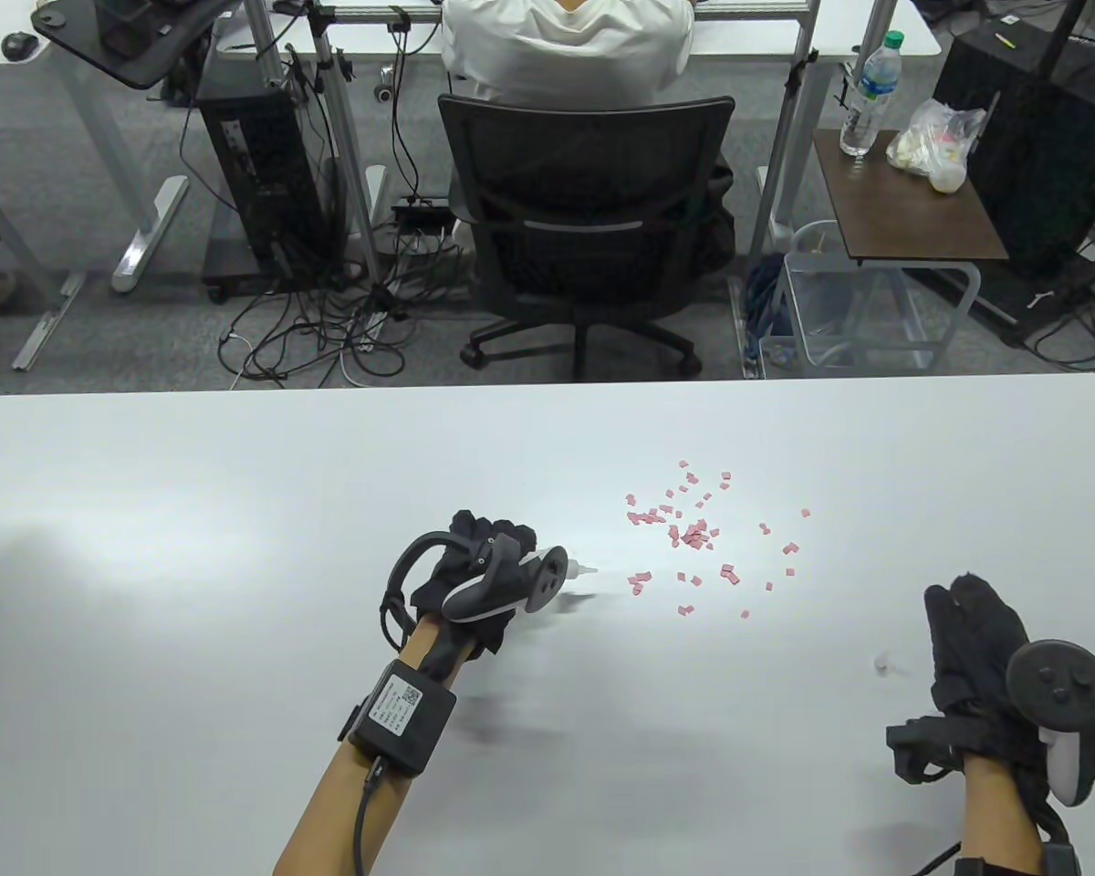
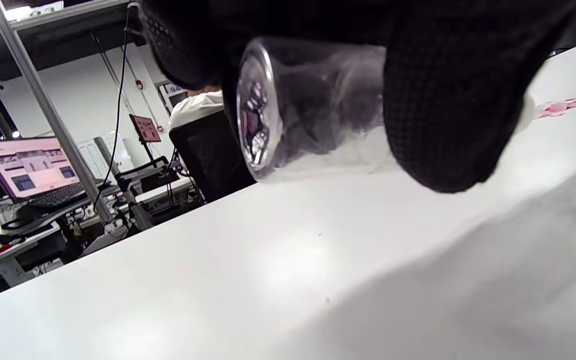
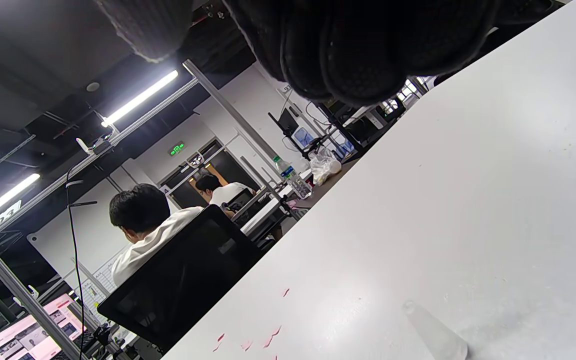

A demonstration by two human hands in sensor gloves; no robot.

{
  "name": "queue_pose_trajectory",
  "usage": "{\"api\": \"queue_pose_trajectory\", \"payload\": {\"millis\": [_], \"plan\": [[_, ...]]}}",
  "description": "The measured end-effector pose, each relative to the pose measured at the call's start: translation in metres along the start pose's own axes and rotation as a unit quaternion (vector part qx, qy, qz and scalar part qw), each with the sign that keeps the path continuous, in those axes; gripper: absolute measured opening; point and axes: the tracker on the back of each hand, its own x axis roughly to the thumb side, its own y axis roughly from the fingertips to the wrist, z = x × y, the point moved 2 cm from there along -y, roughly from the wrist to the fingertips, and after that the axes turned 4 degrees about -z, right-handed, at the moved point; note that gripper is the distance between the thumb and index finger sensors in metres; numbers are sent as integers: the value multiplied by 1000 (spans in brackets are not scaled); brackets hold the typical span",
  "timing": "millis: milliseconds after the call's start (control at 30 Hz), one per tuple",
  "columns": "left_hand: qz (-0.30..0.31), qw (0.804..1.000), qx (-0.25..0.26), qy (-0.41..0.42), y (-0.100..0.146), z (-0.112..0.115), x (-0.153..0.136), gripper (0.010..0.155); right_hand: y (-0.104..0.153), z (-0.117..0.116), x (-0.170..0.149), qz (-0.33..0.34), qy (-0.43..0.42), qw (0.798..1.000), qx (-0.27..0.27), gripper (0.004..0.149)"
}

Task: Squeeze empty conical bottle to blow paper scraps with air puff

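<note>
Since nozzle already points at scraps, aim is what matters: conical bottle (image 1: 577, 572) lies on its side in left hand (image 1: 474, 575), long axis running left-to-right, tip toward pink paper scraps (image 1: 693, 534) just beyond, near but apart. Bottle clear, thin-walled, empty-looking, round base toward wrist camera (image 2: 258, 107). Left fingers (image 2: 448, 100) wrapped round body, gripping. Left hand far nearer scraps. Right hand (image 1: 985, 657) rests on white table (image 1: 237, 511), well off right, fingers loosely curled, holding nothing; small clear cone cap (image 3: 435, 332) just beside it.
</note>
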Motion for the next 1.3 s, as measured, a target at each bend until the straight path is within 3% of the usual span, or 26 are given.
{"api": "queue_pose_trajectory", "payload": {"millis": [100,133,200,267,333,367,467,533,600,733,867,967,1100,1233,1300], "plan": [[0,999,34,-32,5,-3,-3,66,0,-1,1,2,4,1000,2,64],[-8,997,68,-40,7,-4,-3,64,0,-1,1,4,4,1000,1,64],[-1,999,34,-40,6,-2,-2,64,0,0,1,5,4,1000,-2,64],[-1,999,48,-26,7,-2,-2,69,0,0,1,4,3,1000,-2,64],[-3,1000,10,-16,5,2,1,72,0,0,0,4,2,1000,-2,64],[5,999,41,-33,8,0,2,68,1,0,0,3,2,1000,-3,64],[-4,997,57,-48,10,-1,2,65,1,1,0,3,-1,1000,-5,64],[1,999,36,4,9,1,0,70,1,1,0,3,-2,1000,-7,64],[13,1000,11,-5,9,2,2,72,1,1,0,3,-1,1000,-5,64],[22,998,54,-38,13,-1,8,65,1,1,0,3,-1,1000,-6,64],[31,999,3,28,13,1,7,73,1,2,0,3,-1,1000,-6,64],[41,998,41,-23,15,-4,14,66,1,1,0,3,-1,1000,-5,64],[44,998,4,35,14,-3,17,71,1,2,0,3,-1,1000,-7,64],[-6,999,47,-10,14,-7,15,67,2,3,0,2,-6,1000,-9,64],[-42,999,10,-11,8,-6,7,67,2,3,-1,2,-8,1000,-10,63]]}}
